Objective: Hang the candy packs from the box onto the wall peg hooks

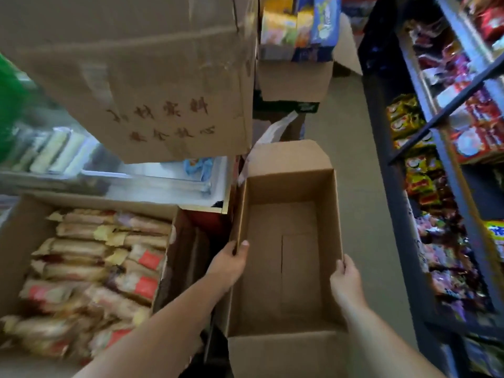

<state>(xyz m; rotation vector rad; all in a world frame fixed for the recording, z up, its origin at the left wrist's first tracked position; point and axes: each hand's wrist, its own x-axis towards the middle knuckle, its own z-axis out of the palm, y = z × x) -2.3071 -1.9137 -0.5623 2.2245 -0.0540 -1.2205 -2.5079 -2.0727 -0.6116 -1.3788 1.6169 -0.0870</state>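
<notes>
I hold an open, plain brown cardboard box straight in front of me, between a carton of packets on my left and a dark blue shelf rack on my right. Its far flap stands up, its near flap folds toward me, and its bare bottom shows the seam where the inner flaps meet. My left hand grips the left wall, thumb inside and fingers curled round the outside. My right hand pinches the right wall at its rim in the same way. I cannot tell whether the box rests on anything.

The box bears no print that I can see. A large brown cardboard carton up on my left carries two rows of dark characters, upside down and too blurred to read. The open carton lower left holds rows of beige and red wrapped packets. Bright snack packs crowd the rack, their labels illegible.
</notes>
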